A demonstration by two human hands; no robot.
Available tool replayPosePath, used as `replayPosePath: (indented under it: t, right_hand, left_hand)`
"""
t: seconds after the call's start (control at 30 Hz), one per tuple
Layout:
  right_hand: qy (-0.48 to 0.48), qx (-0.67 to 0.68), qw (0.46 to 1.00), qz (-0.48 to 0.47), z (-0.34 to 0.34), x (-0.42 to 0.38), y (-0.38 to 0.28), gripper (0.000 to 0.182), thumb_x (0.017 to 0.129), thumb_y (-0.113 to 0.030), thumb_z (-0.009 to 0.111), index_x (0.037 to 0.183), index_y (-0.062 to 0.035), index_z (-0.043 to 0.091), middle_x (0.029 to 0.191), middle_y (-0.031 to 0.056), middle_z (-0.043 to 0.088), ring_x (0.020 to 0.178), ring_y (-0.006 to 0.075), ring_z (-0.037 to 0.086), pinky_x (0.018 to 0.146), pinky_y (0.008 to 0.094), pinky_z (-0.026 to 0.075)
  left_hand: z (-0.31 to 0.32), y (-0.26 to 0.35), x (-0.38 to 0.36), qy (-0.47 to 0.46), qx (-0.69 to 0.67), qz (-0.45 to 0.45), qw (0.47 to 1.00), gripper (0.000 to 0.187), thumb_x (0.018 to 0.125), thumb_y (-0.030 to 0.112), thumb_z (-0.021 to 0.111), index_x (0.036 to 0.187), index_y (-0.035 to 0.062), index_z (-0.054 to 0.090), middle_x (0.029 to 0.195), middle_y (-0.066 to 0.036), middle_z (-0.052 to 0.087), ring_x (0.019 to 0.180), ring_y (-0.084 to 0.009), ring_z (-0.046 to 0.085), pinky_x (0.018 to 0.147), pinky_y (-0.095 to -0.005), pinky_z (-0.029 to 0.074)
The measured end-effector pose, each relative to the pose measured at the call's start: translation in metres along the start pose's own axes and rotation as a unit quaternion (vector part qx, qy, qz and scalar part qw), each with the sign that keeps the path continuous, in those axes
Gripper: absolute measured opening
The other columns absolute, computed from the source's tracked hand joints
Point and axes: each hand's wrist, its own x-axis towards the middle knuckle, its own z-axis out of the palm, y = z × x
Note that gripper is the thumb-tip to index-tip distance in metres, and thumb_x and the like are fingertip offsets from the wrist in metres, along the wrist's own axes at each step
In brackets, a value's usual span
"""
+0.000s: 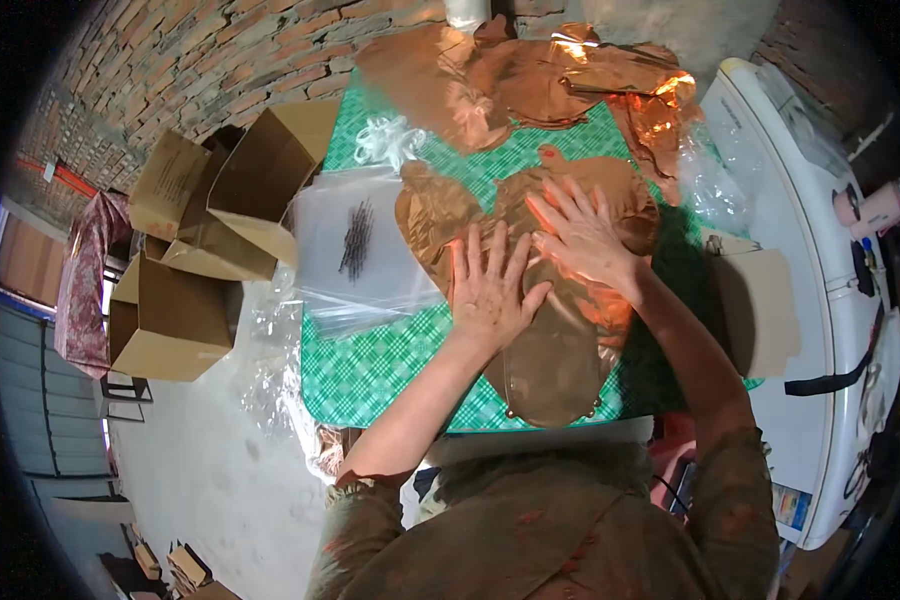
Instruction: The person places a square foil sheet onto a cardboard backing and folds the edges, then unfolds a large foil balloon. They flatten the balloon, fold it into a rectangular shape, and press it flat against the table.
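Observation:
A flat, copper-coloured foil balloon [550, 360] with rounded lobes lies on the green checked tablecloth [380, 385]. My left hand [492, 285] rests palm down on its middle, fingers stretched out. Higher and to the right, my right hand [585, 235] presses flat on the same foil with its fingers spread. Neither hand grips anything. To the left of the balloon lies a stack of clear plastic bags [330, 270] with dark print on top. More crumpled copper foil [530, 85] covers the far end of the table, and a bundle of white ribbon [390, 142] sits nearby.
Open cardboard boxes [190, 310] stand left of the table. A piece of cardboard [760, 310] and clear plastic wrap [720, 180] lie on the right, beside a white appliance [810, 270] holding a pink roll [882, 203]. A brick wall [230, 60] rises behind.

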Motion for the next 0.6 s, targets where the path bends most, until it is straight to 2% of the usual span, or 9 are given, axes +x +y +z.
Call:
replayPosePath:
  t: [0.07,0.2,0.23,0.33,0.37,0.43,0.5,0.53,0.6]
  right_hand:
    - [-0.056,0.058,0.997,0.015,-0.014,0.002,0.003,0.071,0.107,-0.057,0.042,0.166,-0.0217,0.027,0.174,0.0109,0.017,0.161,0.0349,0.007,0.127,0.0626,0.001]
    - [-0.032,0.109,0.993,-0.014,-0.025,0.010,0.017,0.063,0.104,-0.047,0.053,0.156,-0.0122,0.045,0.168,0.0124,0.032,0.157,0.0337,0.022,0.126,0.0548,0.014]
    - [0.016,0.096,0.995,-0.028,-0.027,0.009,0.018,0.059,0.103,-0.043,0.057,0.150,-0.0096,0.050,0.159,0.0153,0.043,0.150,0.0349,0.033,0.122,0.0525,0.025]
    - [0.129,0.079,0.988,-0.026,-0.015,0.023,0.049,0.053,0.099,-0.036,0.061,0.145,-0.0082,0.054,0.148,0.0185,0.054,0.140,0.0373,0.046,0.115,0.0505,0.037]
    - [0.230,0.036,0.970,-0.071,-0.007,0.033,0.070,0.050,0.094,-0.027,0.065,0.137,-0.0021,0.058,0.131,0.0197,0.063,0.125,0.0387,0.056,0.105,0.0486,0.045]
    - [0.306,0.224,0.918,-0.111,0.027,0.055,0.137,0.046,0.090,-0.023,0.066,0.129,0.0012,0.059,0.123,0.0199,0.065,0.119,0.0383,0.059,0.102,0.0473,0.047]
    - [0.355,0.246,0.893,-0.129,0.029,0.065,0.193,0.040,0.089,-0.019,0.067,0.121,0.0031,0.061,0.117,0.0197,0.065,0.115,0.0374,0.061,0.099,0.0461,0.049]
    - [0.368,0.177,0.904,-0.127,0.024,0.071,0.217,0.036,0.088,-0.018,0.067,0.117,0.0033,0.063,0.116,0.0194,0.065,0.113,0.0368,0.061,0.099,0.0457,0.050]
    - [0.347,-0.012,0.937,-0.041,0.012,0.072,0.224,0.031,0.086,-0.021,0.068,0.108,0.0002,0.064,0.108,0.0170,0.065,0.108,0.0344,0.062,0.097,0.0439,0.050]
  left_hand:
    - [-0.002,0.001,0.002,-0.001,0.006,0.001,1.000,0.075,0.102,0.062,0.049,0.161,0.0163,0.041,0.168,-0.018,0.031,0.156,-0.0482,0.019,0.126,-0.0629,0.011]
    - [-0.001,0.000,0.000,0.011,0.007,0.006,1.000,0.075,0.100,0.060,0.053,0.159,0.0151,0.044,0.167,-0.018,0.034,0.155,-0.0478,0.021,0.126,-0.0630,0.014]
    - [-0.001,0.000,0.000,0.011,0.009,0.005,1.000,0.075,0.100,0.060,0.053,0.159,0.0153,0.044,0.167,-0.018,0.034,0.155,-0.0478,0.021,0.126,-0.0630,0.014]
    - [0.000,0.000,0.001,0.014,0.006,0.005,1.000,0.075,0.099,0.060,0.056,0.159,0.0162,0.044,0.166,-0.018,0.035,0.155,-0.0486,0.022,0.125,-0.0634,0.015]
    - [-0.001,0.001,0.001,0.012,0.006,0.004,1.000,0.075,0.099,0.060,0.056,0.159,0.0162,0.044,0.166,-0.018,0.035,0.155,-0.0488,0.022,0.125,-0.0635,0.015]
    - [-0.002,0.001,0.001,0.015,0.009,0.004,1.000,0.075,0.099,0.059,0.057,0.159,0.0159,0.044,0.166,-0.019,0.035,0.155,-0.0483,0.022,0.125,-0.0634,0.016]
    - [-0.006,0.002,0.002,0.022,-0.005,0.008,1.000,0.075,0.098,0.058,0.058,0.158,0.0151,0.044,0.166,-0.020,0.035,0.155,-0.0477,0.023,0.125,-0.0633,0.017]
    - [-0.009,0.002,0.003,0.025,-0.010,0.008,1.000,0.076,0.098,0.058,0.059,0.158,0.0148,0.044,0.165,-0.020,0.035,0.155,-0.0474,0.024,0.125,-0.0633,0.017]
    - [-0.014,0.004,0.005,0.040,-0.007,0.020,0.999,0.075,0.097,0.057,0.061,0.155,0.0108,0.047,0.163,-0.021,0.038,0.154,-0.0456,0.027,0.125,-0.0618,0.019]
